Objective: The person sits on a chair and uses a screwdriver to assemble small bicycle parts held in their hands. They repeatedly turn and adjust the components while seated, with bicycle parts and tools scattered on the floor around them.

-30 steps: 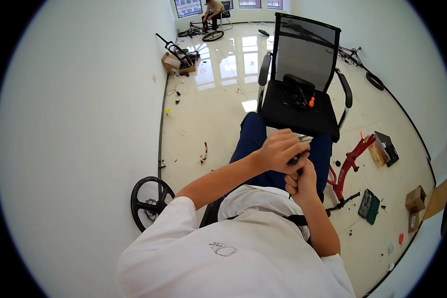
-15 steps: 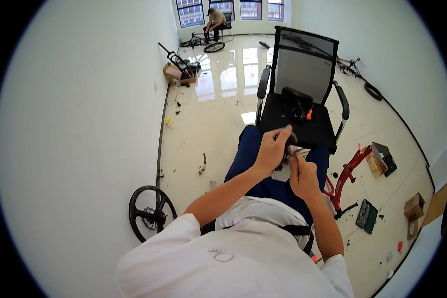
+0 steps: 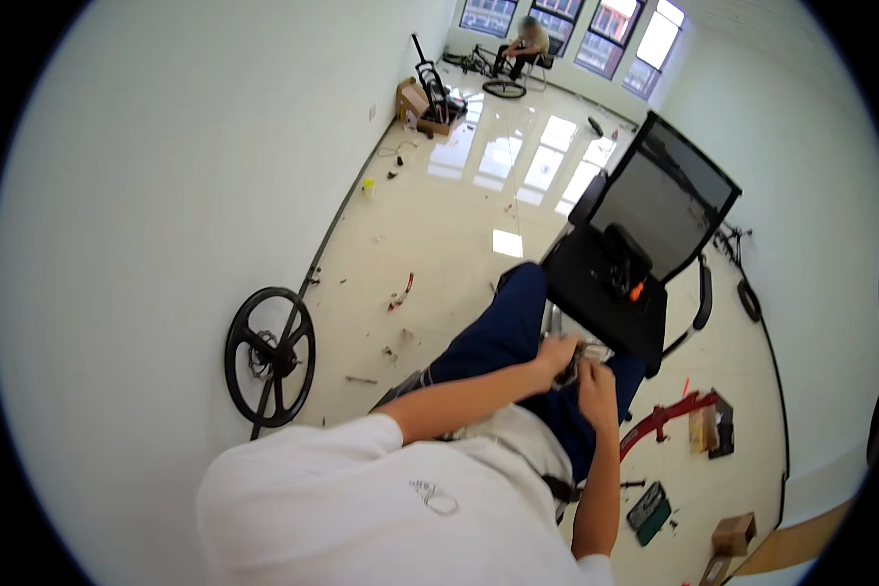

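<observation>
Over my lap, both hands are closed on a small silver-and-dark metal part (image 3: 590, 352) whose kind I cannot make out. My left hand (image 3: 557, 355) grips its left side, fingers curled and partly hidden. Pinched at its right end is my right hand (image 3: 596, 385), thumb and fingers together. Just ahead stands a black mesh-backed office chair (image 3: 596, 301). On its seat lie a black bicycle saddle (image 3: 627, 246), some dark small parts and a screwdriver with an orange handle (image 3: 637, 291).
A black three-spoke wheel (image 3: 281, 357) leans on the left wall. Right of me lie a red bicycle frame (image 3: 666, 414), a green tool case (image 3: 650, 520) and cardboard boxes (image 3: 732, 533). A co-worker (image 3: 527, 44) sits far off by a wheel (image 3: 504, 89). Small parts litter the floor.
The view has tilted and turned, so the room appears rotated. Both hands have come down lower toward my lap, still holding the metal part between them.
</observation>
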The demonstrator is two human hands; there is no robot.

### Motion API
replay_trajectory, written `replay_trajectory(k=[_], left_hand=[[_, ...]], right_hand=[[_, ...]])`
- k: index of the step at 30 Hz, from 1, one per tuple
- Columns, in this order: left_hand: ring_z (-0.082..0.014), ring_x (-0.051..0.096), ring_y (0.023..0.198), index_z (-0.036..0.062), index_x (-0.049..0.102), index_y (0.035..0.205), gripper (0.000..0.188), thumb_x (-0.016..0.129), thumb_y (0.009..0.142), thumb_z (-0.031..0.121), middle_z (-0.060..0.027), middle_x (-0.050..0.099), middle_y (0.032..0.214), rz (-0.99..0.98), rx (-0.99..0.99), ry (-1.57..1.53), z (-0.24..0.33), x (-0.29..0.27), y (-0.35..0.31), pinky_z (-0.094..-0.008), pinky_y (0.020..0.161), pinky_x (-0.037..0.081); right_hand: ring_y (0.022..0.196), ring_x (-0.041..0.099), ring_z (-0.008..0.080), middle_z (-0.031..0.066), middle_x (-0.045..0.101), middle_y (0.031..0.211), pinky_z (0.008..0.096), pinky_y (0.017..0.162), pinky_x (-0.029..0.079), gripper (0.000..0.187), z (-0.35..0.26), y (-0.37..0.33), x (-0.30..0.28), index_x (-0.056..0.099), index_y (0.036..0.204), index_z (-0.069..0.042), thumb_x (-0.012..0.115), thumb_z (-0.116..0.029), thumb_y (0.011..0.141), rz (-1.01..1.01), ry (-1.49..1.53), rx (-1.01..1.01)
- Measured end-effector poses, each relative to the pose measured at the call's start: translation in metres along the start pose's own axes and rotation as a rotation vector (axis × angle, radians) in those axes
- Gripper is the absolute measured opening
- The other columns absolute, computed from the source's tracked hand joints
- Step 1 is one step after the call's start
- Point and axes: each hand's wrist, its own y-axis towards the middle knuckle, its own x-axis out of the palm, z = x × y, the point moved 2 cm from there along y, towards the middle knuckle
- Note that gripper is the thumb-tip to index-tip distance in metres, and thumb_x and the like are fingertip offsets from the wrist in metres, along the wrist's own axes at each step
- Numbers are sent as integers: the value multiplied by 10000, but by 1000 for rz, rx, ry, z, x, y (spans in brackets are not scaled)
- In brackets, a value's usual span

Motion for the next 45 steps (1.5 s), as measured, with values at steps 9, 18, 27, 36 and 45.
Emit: replay_trajectory(k=[9, 18, 27, 36, 45], left_hand=[[-177, 527, 448, 30, 607, 784, 278, 556, 864, 291, -74, 552, 602, -104, 34, -69, 4, 22, -5, -321, 392, 412], [-181, 569, 563, 76, 613, 799, 266, 558, 863, 328, -61, 578, 679, -142, -185, -247, 46, 31, -10, -321, 504, 465], [-196, 562, 567, 7, 610, 830, 315, 591, 853, 321, -88, 567, 718, -34, -159, -120, 33, 23, -8, -358, 499, 459], [-150, 546, 504, 16, 599, 854, 171, 615, 836, 185, -42, 565, 658, -415, 61, 238, 43, 23, -57, -292, 463, 431], [-154, 513, 409, 51, 543, 828, 279, 456, 958, 282, -52, 508, 572, -596, -147, 258, 39, 36, -67, -290, 351, 384]], right_hand=[[413, 571, 229, 155, 573, 579, 359, 423, 431, 345, -3, -16, -19, 594, 788, 59, 487, -222, 958, -110, -2, 129], [462, 560, 141, 110, 558, 581, 317, 440, 418, 298, -35, -22, -39, 590, 818, 63, 574, -216, 923, -73, 50, 80], [769, 624, 375, 181, 641, 791, 435, 704, 490, 262, -72, -64, -21, 608, 1066, -11, 531, -43, 818, 116, -313, -350], [506, 465, 64, 48, 565, 563, 242, 473, 382, 216, -68, -18, -65, 669, 857, 43, 692, -170, 831, -123, 132, -177], [526, 490, 72, 49, 560, 586, 242, 487, 404, 202, -28, -7, -54, 634, 851, 21, 712, -154, 784, 99, 278, -222]])
